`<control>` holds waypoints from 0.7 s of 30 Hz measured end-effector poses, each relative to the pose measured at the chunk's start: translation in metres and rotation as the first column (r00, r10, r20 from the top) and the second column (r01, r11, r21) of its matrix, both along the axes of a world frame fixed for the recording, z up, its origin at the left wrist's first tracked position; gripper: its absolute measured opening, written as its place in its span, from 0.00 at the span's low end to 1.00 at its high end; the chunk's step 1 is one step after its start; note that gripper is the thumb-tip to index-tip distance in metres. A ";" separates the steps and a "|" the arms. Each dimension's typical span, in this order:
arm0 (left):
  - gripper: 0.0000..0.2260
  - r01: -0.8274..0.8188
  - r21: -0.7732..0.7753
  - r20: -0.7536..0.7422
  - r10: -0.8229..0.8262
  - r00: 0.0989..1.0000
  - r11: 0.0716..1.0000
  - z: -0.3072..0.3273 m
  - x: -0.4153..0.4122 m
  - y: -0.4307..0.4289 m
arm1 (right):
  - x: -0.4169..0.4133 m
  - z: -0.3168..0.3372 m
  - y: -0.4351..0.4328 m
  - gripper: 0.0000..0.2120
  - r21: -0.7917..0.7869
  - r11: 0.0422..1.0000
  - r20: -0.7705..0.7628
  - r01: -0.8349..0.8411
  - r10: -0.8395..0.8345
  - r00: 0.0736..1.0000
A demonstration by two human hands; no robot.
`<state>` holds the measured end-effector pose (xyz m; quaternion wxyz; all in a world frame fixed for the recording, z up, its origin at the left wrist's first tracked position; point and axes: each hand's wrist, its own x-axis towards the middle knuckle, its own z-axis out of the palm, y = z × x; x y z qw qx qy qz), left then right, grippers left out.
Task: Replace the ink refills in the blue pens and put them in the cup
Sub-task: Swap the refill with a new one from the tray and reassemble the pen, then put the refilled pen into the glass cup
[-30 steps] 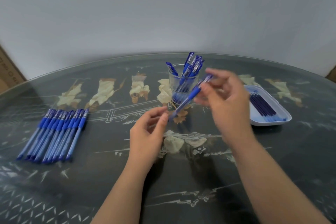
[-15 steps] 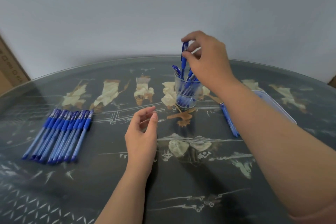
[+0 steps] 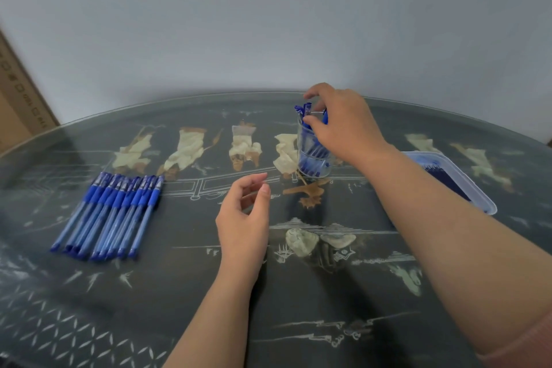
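Standing pens (image 3: 313,152) lean clip-up in one cup (image 3: 317,170); whether the right hand (image 3: 343,125) has a grip on them is unclear. A row of pens (image 3: 110,212), roughly ten, lies on the desk (image 3: 298,293) with tips pointing away. The left hand (image 3: 243,224) is loosely curled and empty.

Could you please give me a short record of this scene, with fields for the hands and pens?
Left hand: above the table, loosely curled, empty
Right hand: over the cup, fingers at pen tops; grip unclear
Cup: clear, upright, holding blue pens
Pen row: lying on table's left
Tray: far right, holding refills, partly behind forearm
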<state>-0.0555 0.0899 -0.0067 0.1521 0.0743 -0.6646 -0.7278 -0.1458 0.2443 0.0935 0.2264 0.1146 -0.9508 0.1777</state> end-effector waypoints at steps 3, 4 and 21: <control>0.07 -0.020 0.039 -0.001 0.020 1.000 0.999 0.002 0.001 -0.001 | 0.018 -0.012 -0.001 0.15 -0.057 0.998 -0.174 0.001 -0.011 0.985; 0.08 -0.032 0.055 -0.005 0.032 0.999 0.998 0.003 0.001 -0.002 | 0.028 -0.018 -0.003 0.15 -0.084 0.996 -0.261 -0.008 -0.014 0.965; 0.06 -0.671 -0.062 -0.243 0.641 0.729 0.739 -0.005 0.008 -0.151 | 0.085 -0.101 -0.175 0.11 -0.199 0.972 0.274 -0.124 0.177 0.945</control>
